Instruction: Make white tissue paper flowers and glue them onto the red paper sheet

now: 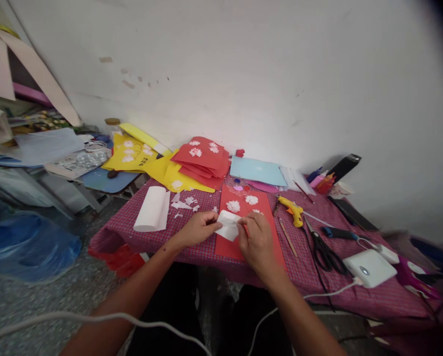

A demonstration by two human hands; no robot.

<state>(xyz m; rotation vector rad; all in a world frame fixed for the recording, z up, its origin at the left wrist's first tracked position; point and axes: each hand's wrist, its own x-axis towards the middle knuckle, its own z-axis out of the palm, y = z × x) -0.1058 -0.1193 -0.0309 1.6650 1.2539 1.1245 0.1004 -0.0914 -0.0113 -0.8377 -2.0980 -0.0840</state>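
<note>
Both my hands hold a small folded piece of white paper point(228, 225) above a red card sheet point(243, 217) that lies on the checked tablecloth. My left hand point(199, 227) pinches the paper's left edge with its fingers closed. My right hand point(256, 242) grips the paper's right side, fingers curled. White paper flowers point(233, 205) are stuck on the red sheet just beyond my hands.
A white paper roll point(152, 209) and white scraps lie to the left. Stacks of red point(202, 159), yellow point(162, 170) and light blue paper point(256, 170) line the wall. To the right lie a yellow glue gun point(292, 209), black scissors point(324, 251), a white power bank point(369, 267) and bottles.
</note>
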